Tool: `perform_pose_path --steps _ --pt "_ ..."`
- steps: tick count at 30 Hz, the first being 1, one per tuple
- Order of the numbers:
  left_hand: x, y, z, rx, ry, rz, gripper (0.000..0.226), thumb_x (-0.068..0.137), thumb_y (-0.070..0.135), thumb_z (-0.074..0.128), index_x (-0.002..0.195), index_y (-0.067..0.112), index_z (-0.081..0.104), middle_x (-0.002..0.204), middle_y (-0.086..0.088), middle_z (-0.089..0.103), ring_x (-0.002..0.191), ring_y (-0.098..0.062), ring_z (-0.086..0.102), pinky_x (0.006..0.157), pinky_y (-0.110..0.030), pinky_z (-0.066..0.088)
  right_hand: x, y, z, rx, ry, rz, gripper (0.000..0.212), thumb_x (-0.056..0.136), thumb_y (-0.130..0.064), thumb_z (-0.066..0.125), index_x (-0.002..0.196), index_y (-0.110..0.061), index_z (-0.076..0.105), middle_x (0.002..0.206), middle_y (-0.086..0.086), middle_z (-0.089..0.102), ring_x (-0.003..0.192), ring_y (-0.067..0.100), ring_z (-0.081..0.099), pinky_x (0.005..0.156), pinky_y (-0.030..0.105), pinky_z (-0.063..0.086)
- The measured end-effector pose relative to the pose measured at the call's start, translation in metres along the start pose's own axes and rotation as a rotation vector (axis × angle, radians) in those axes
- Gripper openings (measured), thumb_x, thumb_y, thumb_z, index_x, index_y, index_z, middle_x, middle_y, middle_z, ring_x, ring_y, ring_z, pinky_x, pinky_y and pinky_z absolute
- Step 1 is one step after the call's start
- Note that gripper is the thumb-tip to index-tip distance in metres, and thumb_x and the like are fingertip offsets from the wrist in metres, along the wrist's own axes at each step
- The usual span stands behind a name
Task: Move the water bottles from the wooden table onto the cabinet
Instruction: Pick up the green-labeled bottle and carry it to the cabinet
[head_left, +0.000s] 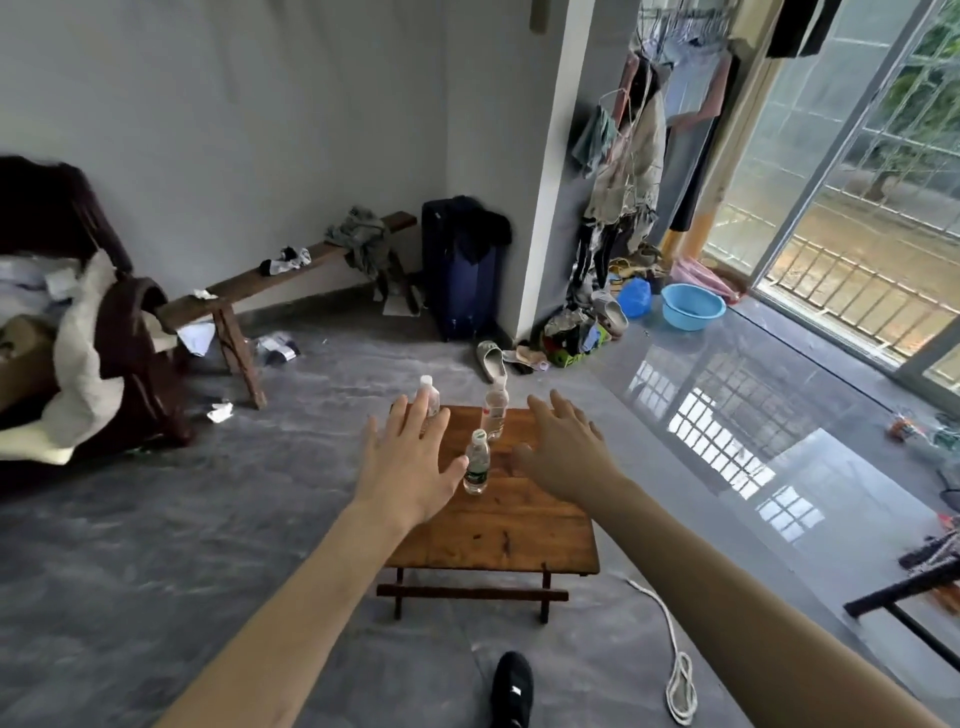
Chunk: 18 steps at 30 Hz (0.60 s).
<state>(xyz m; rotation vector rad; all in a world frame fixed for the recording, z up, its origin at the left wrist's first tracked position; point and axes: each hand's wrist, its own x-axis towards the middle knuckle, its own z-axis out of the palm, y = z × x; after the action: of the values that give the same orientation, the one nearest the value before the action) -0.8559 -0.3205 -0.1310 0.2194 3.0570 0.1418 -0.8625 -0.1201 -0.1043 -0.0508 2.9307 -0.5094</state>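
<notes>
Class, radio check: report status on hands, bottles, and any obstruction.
Left hand and right hand open, above the table. Three bottles upright on it, none gripped. Nothing blocks them.

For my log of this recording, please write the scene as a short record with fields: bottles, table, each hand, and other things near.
bottles: three clear plastic water bottles, upright: near bottle with green label, far left bottle, far right bottle
surface: small brown wooden folding table
left hand: open, over the table, holds nothing
right hand: open, over the table, holds nothing
cabinet: not identifiable
nearby: white rope on floor, blue plastic basin
</notes>
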Motion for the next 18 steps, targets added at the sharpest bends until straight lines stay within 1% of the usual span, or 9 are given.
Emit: perform_pose_path --steps 3,6,9,13,16,18 --pt "0.045 0.010 -0.002 -0.024 -0.015 -0.027 0.073 0.101 0.064 0.030 0.163 0.031 0.008 0.171 -0.001 -0.015 0.158 -0.024 -0.011 0.125 -0.054 -0.001 0.049 0.019 -0.012 0.026 -0.006 0.007 0.065 0.094 -0.040 0.042 0.153 -0.023 0.022 0.164 0.013 0.013 0.150 0.032 0.014 0.118 0.054 0.019" --pt "0.089 0.019 -0.003 -0.024 -0.031 -0.048 0.074 0.101 0.065 0.029 0.163 0.031 0.006 0.171 -0.002 -0.015 0.158 -0.025 -0.012 0.125 -0.053 -0.003 0.099 0.037 -0.025 0.026 -0.004 -0.014 0.067 0.093 -0.040 0.046 0.153 -0.021 0.023 0.164 0.012 0.014 0.149 0.033 0.016 0.118 0.053 0.021" --pt "0.133 0.023 0.000 -0.027 -0.031 -0.082 0.075 0.101 0.065 0.029 0.163 0.030 0.006 0.171 -0.002 -0.014 0.158 -0.026 -0.011 0.125 -0.052 0.000 0.148 0.051 -0.029 0.042 0.001 -0.046 0.069 0.093 -0.037 0.050 0.154 -0.020 0.023 0.164 0.011 0.015 0.148 0.032 0.018 0.118 0.049 0.022" --pt "0.171 0.019 0.018 -0.014 -0.043 -0.117 0.077 0.099 0.067 0.032 0.162 0.030 0.007 0.171 -0.003 -0.012 0.158 -0.028 -0.006 0.125 -0.052 0.000 0.195 0.065 -0.011 0.114 -0.003 -0.054 0.063 0.095 -0.037 0.047 0.152 -0.021 0.025 0.164 0.010 0.015 0.148 0.032 0.018 0.116 0.049 0.024" --pt "0.185 0.010 0.042 -0.027 -0.083 -0.146 0.077 0.099 0.066 0.033 0.162 0.030 0.009 0.172 -0.001 -0.012 0.158 -0.027 -0.006 0.125 -0.050 -0.001 0.211 0.071 0.017 0.143 -0.069 -0.076 0.062 0.094 -0.036 0.047 0.151 -0.025 0.023 0.163 0.009 0.017 0.147 0.033 0.022 0.115 0.048 0.025" --pt "0.193 0.003 0.060 -0.042 -0.118 -0.168 0.078 0.099 0.067 0.032 0.162 0.030 0.009 0.171 -0.001 -0.014 0.158 -0.024 -0.007 0.125 -0.049 0.000 0.218 0.076 0.039 0.151 -0.128 -0.086 0.067 0.091 -0.033 0.049 0.151 -0.030 0.020 0.163 0.007 0.018 0.148 0.031 0.021 0.117 0.048 0.025"
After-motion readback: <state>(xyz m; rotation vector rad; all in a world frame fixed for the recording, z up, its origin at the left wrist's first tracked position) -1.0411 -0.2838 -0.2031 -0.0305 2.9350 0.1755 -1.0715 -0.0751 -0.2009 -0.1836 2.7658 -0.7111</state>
